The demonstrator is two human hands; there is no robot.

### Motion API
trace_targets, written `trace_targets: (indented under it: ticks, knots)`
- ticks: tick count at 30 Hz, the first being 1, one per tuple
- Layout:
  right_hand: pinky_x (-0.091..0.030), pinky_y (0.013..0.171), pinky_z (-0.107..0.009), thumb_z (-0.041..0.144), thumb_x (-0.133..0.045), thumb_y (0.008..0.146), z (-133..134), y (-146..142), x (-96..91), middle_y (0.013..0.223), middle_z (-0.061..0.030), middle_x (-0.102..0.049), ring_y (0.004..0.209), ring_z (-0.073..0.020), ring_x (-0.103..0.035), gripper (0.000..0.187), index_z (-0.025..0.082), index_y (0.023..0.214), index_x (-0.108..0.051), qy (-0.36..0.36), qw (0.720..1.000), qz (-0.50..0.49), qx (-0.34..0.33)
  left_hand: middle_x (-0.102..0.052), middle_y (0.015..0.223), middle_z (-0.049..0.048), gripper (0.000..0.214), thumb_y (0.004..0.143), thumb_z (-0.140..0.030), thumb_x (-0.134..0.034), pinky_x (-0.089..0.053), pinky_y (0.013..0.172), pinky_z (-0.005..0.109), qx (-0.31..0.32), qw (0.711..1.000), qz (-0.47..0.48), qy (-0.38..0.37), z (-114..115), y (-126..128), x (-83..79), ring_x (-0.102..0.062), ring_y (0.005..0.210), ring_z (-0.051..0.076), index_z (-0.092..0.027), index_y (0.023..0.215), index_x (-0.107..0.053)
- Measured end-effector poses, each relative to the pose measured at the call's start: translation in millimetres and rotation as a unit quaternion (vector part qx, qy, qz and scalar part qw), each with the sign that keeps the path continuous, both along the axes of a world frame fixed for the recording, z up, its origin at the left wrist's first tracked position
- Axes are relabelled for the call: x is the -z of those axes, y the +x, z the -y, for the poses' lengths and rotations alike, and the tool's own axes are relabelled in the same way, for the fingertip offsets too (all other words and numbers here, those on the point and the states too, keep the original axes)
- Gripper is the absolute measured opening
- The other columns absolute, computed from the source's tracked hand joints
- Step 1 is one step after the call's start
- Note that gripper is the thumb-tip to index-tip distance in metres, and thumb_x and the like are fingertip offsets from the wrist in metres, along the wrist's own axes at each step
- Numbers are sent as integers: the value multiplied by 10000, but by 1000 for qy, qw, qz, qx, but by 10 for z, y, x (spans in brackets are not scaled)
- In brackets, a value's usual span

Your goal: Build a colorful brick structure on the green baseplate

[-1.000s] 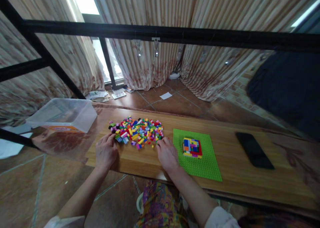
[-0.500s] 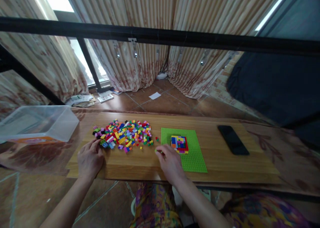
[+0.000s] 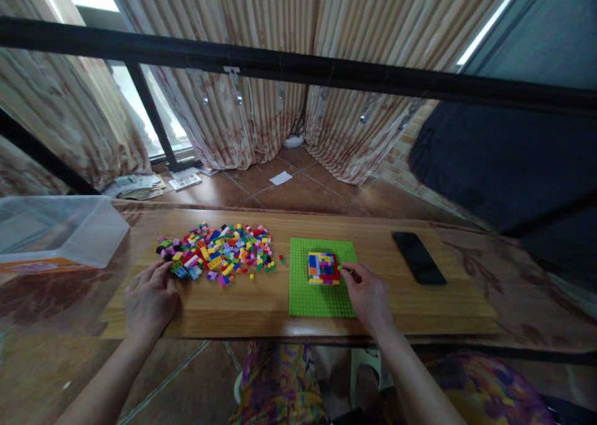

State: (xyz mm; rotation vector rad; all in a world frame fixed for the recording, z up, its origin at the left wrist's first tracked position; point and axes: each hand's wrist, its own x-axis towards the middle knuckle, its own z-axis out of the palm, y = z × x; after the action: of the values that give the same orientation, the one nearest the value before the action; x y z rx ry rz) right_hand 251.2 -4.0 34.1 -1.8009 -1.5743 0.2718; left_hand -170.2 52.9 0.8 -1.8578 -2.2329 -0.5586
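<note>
My right hand (image 3: 369, 295) is beside the right edge of the green baseplate (image 3: 301, 300). Its thumb and forefinger are pinched on a small green brick (image 3: 341, 267), most of which is hidden. Just left of these fingertips stands a low, multicoloured block of toy bricks (image 3: 323, 268) built on the baseplate, with a red side and yellow edges. Over at the left, my left hand (image 3: 152, 300) rests on the board with its fingers stretched to the near-left edge of a pile of loose bricks (image 3: 219, 251). It appears to hold nothing.
A black phone (image 3: 418, 258) lies on the wooden board (image 3: 261, 313) to the right. At the far left stands a clear plastic box (image 3: 93, 232). A few stray bricks lie between pile and baseplate. A dark metal bar (image 3: 280, 64) crosses beyond the board.
My right hand has moved right, from the baseplate's left side past the brick block to its right side, still pinching. My left hand stays by the pile. The view has shifted slightly.
</note>
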Motion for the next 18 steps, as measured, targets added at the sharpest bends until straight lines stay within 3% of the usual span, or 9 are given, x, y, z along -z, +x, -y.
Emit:
trace_targets:
  ticks: [10, 18]
  knots:
    - [-461, 798, -337, 223, -512, 839, -216, -21, 78, 896, -55, -651, 856, -197, -597, 168, 215, 839, -680, -32, 996, 61, -64, -634, 1215, 107, 407, 873, -307, -352, -403, 1003, 421, -4, 1000, 14, 5, 18, 32, -35, -552, 1108, 268, -145, 1109, -642]
    - [-462, 750, -331, 231, -533, 798, -260, -16, 27, 861, -46, -639, 781, -186, -600, 164, 213, 810, -695, -67, 996, 45, -48, -642, 1200, 98, 428, 874, -328, -337, -405, 1010, 394, -3, 1000, -2, 8, 0, 4, 2, -558, 1106, 256, -145, 1105, -647]
